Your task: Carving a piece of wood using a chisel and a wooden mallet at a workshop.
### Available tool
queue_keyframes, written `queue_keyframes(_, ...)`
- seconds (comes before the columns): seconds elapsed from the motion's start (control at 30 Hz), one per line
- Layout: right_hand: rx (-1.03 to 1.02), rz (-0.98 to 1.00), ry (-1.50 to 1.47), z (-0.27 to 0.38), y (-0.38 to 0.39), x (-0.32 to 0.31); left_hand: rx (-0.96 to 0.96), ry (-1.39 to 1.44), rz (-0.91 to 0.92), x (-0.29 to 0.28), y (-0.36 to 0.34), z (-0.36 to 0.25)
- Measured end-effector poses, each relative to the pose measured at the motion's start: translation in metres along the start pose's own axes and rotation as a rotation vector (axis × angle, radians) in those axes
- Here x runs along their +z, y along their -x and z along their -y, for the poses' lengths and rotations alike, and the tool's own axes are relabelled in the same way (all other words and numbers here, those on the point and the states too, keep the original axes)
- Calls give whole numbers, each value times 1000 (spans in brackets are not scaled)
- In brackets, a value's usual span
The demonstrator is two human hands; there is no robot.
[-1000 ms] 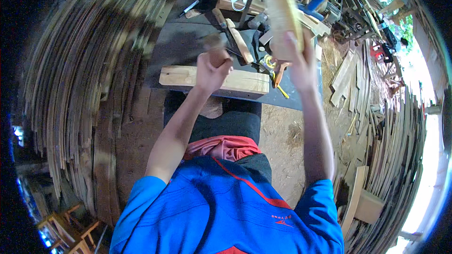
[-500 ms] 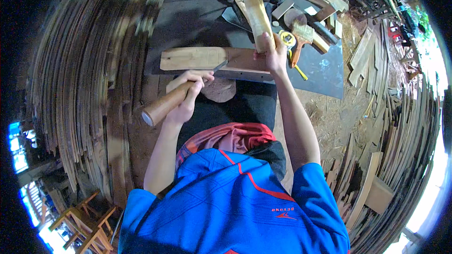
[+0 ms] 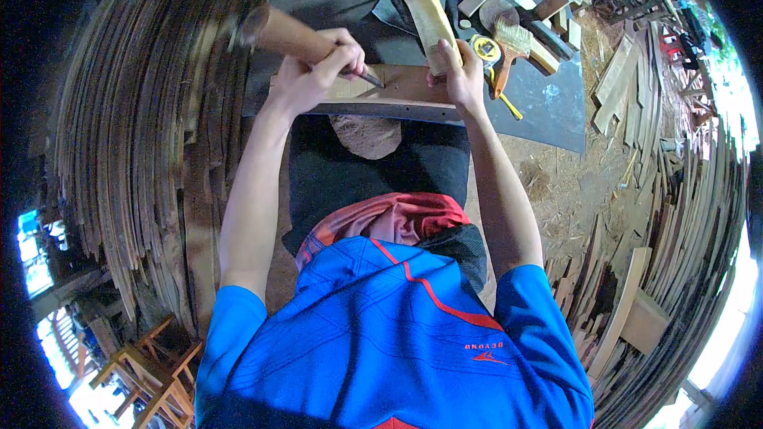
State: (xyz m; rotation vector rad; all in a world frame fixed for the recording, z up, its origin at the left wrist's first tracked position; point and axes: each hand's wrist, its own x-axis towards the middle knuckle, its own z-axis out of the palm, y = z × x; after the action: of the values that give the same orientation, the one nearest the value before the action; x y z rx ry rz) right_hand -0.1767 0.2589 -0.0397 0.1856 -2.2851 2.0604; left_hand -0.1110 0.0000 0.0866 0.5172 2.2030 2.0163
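Observation:
My left hand point(image 3: 322, 71) is wrapped round the thick wooden handle of a chisel point(image 3: 296, 36), whose butt points up and left and is blurred. Its narrow dark blade slants down to the right, the tip at or just over a wooden board point(image 3: 417, 84) lying across the near edge of the dark work surface. In my right hand point(image 3: 463, 78) is a pale, slightly curved wooden block point(image 3: 427, 17), gripped at its near end and tilted with its far end to the left. That hand is over the board's right part.
Right of my right hand lie a yellow tape measure point(image 3: 486, 49) and a brush point(image 3: 511, 48). Wood offcuts and tools crowd the far side of the dark table point(image 3: 548, 111). Stacked planks point(image 3: 151, 151) line the left; more lumber and shavings lie on the right. A wooden stool point(image 3: 147, 373) stands lower left.
My left hand has moved farther away, and the chisel's handle has swung from pointing down-left to up-left. The block in my right hand leans a little more to the left.

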Motion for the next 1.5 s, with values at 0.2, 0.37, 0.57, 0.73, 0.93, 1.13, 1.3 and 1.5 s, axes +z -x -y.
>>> queue_keyframes(0.2, 4, -14, 16, 2, 1, -5, -148, -74, 1, 6, -30, -14)
queue_keyframes(0.37, 108, 27, -120, 32, 2, -12, -234, -116, -15, 13, -32, -20)
queue_keyframes(0.57, -374, -2, -78, 227, 6, -44, -109, -234, -1, 21, -40, -23)
queue_keyframes(0.73, -609, 593, 876, 294, 12, -48, -99, -226, 22, 28, -47, -11)
queue_keyframes(0.93, -719, 30, 405, 312, 39, -46, -101, -284, -13, 30, -47, -7)
queue_keyframes(1.13, -459, 119, 333, 319, 43, -43, -176, -231, -3, 29, -37, -15)
queue_keyframes(1.3, -388, -42, -272, 233, 20, -30, 118, -103, -201, 34, 11, 8)
queue_keyframes(1.5, 23, -44, -240, 52, 17, -5, 371, -19, -274, 46, 62, 24)
